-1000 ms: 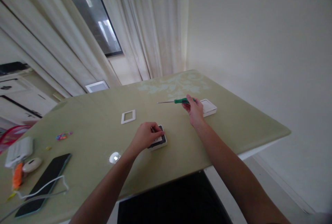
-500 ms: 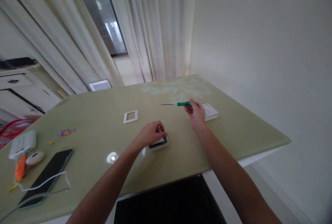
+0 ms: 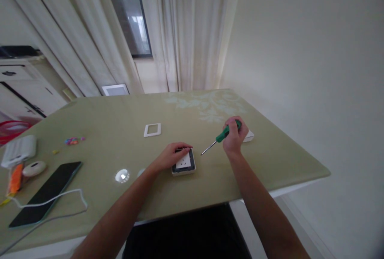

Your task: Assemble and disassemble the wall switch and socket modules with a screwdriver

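A wall socket (image 3: 184, 163), white face in a dark body, lies on the green table (image 3: 120, 123) near its front edge. My left hand (image 3: 169, 156) rests on the socket's left and top edge, fingers curled over it. My right hand (image 3: 234, 137) is closed round the green handle of a screwdriver (image 3: 220, 138). The thin shaft slants down to the left, its tip just right of the socket. A white cover plate (image 3: 249, 135) lies behind my right hand, mostly hidden.
A white square frame (image 3: 152, 129) lies farther back on the table. At the left are a black phone (image 3: 45, 193) with a white cable (image 3: 54, 203), a white box (image 3: 18, 151), a round white thing (image 3: 34, 168) and small coloured bits (image 3: 72, 141). Curtains hang behind.
My right hand has lifted the screwdriver and swung it from level, pointing left, to slanting down at the socket. My left hand slid to the socket's left edge, uncovering its white face.
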The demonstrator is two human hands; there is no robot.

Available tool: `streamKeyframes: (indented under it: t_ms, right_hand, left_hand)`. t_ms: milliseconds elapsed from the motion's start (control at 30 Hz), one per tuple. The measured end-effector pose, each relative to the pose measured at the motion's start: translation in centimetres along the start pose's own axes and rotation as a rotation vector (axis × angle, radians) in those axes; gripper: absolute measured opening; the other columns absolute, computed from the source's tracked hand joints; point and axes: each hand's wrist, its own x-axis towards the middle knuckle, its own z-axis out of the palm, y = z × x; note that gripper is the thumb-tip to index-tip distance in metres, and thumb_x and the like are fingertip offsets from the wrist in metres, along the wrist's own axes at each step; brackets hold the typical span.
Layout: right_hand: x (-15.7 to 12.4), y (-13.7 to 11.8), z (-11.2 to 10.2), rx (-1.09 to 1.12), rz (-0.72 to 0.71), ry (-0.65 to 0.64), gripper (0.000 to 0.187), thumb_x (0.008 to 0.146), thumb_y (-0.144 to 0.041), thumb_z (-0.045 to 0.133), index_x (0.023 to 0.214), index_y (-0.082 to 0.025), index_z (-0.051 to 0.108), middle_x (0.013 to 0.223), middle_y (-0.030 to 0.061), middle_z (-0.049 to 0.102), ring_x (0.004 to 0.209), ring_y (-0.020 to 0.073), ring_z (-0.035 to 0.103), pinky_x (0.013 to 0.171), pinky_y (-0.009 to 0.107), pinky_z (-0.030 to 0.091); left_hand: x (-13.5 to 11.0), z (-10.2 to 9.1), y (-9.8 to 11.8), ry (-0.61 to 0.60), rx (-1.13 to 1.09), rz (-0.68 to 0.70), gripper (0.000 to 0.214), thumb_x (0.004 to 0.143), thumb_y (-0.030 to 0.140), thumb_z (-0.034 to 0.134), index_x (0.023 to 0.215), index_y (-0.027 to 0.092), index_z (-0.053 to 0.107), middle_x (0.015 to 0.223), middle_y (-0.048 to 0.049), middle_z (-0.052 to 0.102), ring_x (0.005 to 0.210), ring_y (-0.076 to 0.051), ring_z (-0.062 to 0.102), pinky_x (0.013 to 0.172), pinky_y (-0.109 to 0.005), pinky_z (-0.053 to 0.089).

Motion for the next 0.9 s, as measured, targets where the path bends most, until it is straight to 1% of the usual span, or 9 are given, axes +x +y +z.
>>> streamKeyframes:
  t_ms: [67, 167, 233, 300, 433, 500, 600, 700, 900]
  right_hand:
    - [-0.9, -1.8, 1.1, -0.042, -0.048, -0.126, 0.043, 0.085, -0.063, 0.083, 0.072, -0.026, 0.066, 0.066, -0.0032, 0.055, 0.058, 0.0129, 0.053, 0.054, 0.024, 0.048]
    - [-2.1, -3.6, 3.0, -0.105, -0.097, -0.283, 0.036, 0.085, -0.057, 0.083, 0.071, -0.027, 0.069, 0.066, -0.0021, 0.055, 0.060, 0.0144, 0.054, 0.059, 0.026, 0.051]
    - [-2.5, -4.1, 4.0, -0.138, -0.119, -0.352, 0.035, 0.086, -0.054, 0.083, 0.070, -0.027, 0.068, 0.066, -0.0021, 0.055, 0.060, 0.0145, 0.053, 0.061, 0.027, 0.051]
    - [-2.7, -4.2, 4.7, -0.162, -0.134, -0.393, 0.035, 0.085, -0.053, 0.083, 0.068, -0.027, 0.068, 0.065, -0.0024, 0.054, 0.060, 0.0146, 0.052, 0.062, 0.028, 0.050]
    - [-2.9, -4.0, 5.0, -0.184, -0.160, -0.416, 0.036, 0.088, -0.054, 0.078, 0.068, -0.027, 0.066, 0.064, -0.0031, 0.050, 0.058, 0.0143, 0.049, 0.060, 0.028, 0.048]
    - [-2.8, -3.9, 4.9, -0.187, -0.175, -0.423, 0.037, 0.090, -0.055, 0.076, 0.069, -0.027, 0.065, 0.064, -0.0028, 0.051, 0.058, 0.0142, 0.049, 0.060, 0.028, 0.048]
    - [-2.5, -4.0, 4.7, -0.191, -0.193, -0.428, 0.039, 0.090, -0.057, 0.076, 0.069, -0.026, 0.064, 0.065, -0.0024, 0.052, 0.058, 0.0141, 0.049, 0.059, 0.028, 0.048]
    - [-2.1, -4.3, 4.9, -0.197, -0.221, -0.422, 0.041, 0.092, -0.059, 0.073, 0.069, -0.027, 0.063, 0.066, -0.0022, 0.051, 0.058, 0.0145, 0.050, 0.058, 0.028, 0.047]
    - [-2.1, -4.0, 5.5, -0.211, -0.298, -0.458, 0.036, 0.098, -0.051, 0.067, 0.071, -0.027, 0.062, 0.064, -0.0026, 0.050, 0.057, 0.0144, 0.048, 0.056, 0.028, 0.043]
  left_hand:
    - [0.1, 0.1, 0.0, -0.003, -0.016, 0.001, 0.055, 0.101, 0.061, 0.061, 0.125, 0.017, 0.085, 0.105, -0.0102, 0.086, 0.083, -0.023, 0.077, 0.068, -0.030, 0.059]
    - [0.2, 0.2, 0.0, 0.007, -0.027, 0.024, 0.052, 0.100, 0.058, 0.061, 0.123, 0.017, 0.086, 0.107, -0.0103, 0.087, 0.087, -0.024, 0.078, 0.073, -0.031, 0.060]
    - [0.2, 0.3, 0.0, 0.016, -0.029, 0.045, 0.050, 0.100, 0.056, 0.062, 0.120, 0.018, 0.087, 0.108, -0.0101, 0.088, 0.088, -0.025, 0.079, 0.074, -0.032, 0.060]
    - [0.3, 0.5, 0.0, 0.028, -0.027, 0.064, 0.048, 0.099, 0.055, 0.062, 0.117, 0.018, 0.088, 0.109, -0.0098, 0.088, 0.088, -0.026, 0.079, 0.074, -0.032, 0.060]
    - [0.4, 0.7, 0.0, 0.049, -0.016, 0.099, 0.042, 0.100, 0.051, 0.062, 0.113, 0.021, 0.088, 0.109, -0.0081, 0.088, 0.090, -0.026, 0.080, 0.078, -0.033, 0.060]
    - [0.4, 0.7, 0.1, 0.053, -0.009, 0.110, 0.040, 0.100, 0.049, 0.061, 0.112, 0.022, 0.088, 0.108, -0.0074, 0.088, 0.091, -0.025, 0.080, 0.079, -0.032, 0.060]
    - [0.4, 0.6, 0.3, 0.055, 0.005, 0.119, 0.039, 0.101, 0.046, 0.060, 0.111, 0.022, 0.088, 0.107, -0.0079, 0.088, 0.090, -0.025, 0.079, 0.078, -0.032, 0.059]
    - [0.4, 0.6, 0.4, 0.055, 0.027, 0.131, 0.036, 0.102, 0.044, 0.061, 0.110, 0.021, 0.087, 0.107, -0.0088, 0.087, 0.091, -0.024, 0.079, 0.080, -0.033, 0.058]
    - [0.4, 0.6, 0.5, 0.042, 0.061, 0.141, 0.034, 0.105, 0.039, 0.059, 0.112, 0.019, 0.085, 0.105, -0.0081, 0.086, 0.089, -0.023, 0.077, 0.082, -0.034, 0.057]
